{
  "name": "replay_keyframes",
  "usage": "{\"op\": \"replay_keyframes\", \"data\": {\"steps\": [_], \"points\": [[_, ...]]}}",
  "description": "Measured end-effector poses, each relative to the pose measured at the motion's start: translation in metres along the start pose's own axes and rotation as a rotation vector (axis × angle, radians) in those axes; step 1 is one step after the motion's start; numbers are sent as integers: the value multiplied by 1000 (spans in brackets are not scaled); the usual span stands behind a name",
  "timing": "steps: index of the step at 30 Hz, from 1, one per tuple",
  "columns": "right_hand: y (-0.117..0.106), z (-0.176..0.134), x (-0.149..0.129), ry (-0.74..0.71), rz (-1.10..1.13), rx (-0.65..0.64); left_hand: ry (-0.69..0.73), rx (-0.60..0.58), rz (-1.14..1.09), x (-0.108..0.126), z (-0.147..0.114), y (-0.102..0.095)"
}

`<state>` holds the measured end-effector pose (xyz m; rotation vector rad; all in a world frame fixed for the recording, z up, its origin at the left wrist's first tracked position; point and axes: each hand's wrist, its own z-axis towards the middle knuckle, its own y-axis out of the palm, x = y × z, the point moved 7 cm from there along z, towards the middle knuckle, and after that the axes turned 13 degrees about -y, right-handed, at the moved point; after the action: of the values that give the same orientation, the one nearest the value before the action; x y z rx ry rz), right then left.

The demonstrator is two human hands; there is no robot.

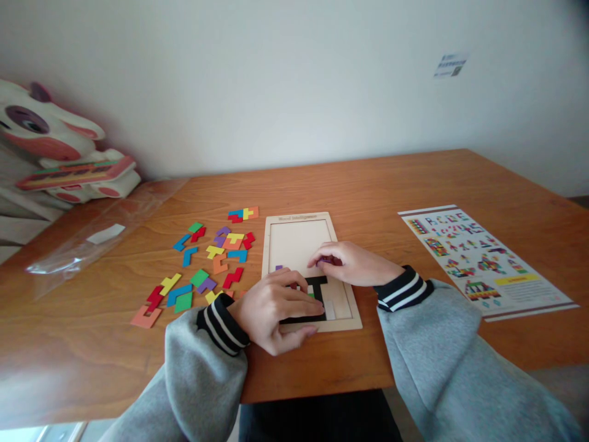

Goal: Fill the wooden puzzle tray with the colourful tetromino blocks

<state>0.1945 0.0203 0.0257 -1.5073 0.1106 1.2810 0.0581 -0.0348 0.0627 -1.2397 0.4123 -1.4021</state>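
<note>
A wooden puzzle board (265, 245) with a raised frame lies on the table in front of me. My left hand (276, 307) rests across its lower part, fingers stretched out over the pieces there, thumb near the bottom edge. Black pieces (317, 283) show in the tray beside those fingers, along with a white piece (329, 309) and a bit of green (311, 295). Just above them, my right hand (352, 263) pinches a purple puzzle piece (326, 260), mostly covered by the fingers. Another purple piece (278, 267) peeks out above my left hand, near the tray's left side.
Loose coloured puzzle pieces (200, 277) are scattered left of the board. A printed pattern sheet (488, 264) lies at the right. At the far left are a clear plastic bag (69, 252) and a cow-shaped toy keyboard (78, 175). The wall (294, 92) rises behind the table.
</note>
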Motion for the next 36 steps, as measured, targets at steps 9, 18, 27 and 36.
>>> {"op": "replay_keyframes", "data": {"steps": [9, 18, 27, 36], "points": [[-4, -4, 25, 184, 315, 235, -306, 365, 270, -62, -17, -42], [-11, -6, 27, 192, 143, 293, -285, 252, 240, -58, -11, -26], [-11, -1, 11, 74, -203, 174, -286, 233, 231, -55, -7, -22], [-10, -3, 18, 99, -165, 222, -257, 231, 249, -53, -7, -21]]}}
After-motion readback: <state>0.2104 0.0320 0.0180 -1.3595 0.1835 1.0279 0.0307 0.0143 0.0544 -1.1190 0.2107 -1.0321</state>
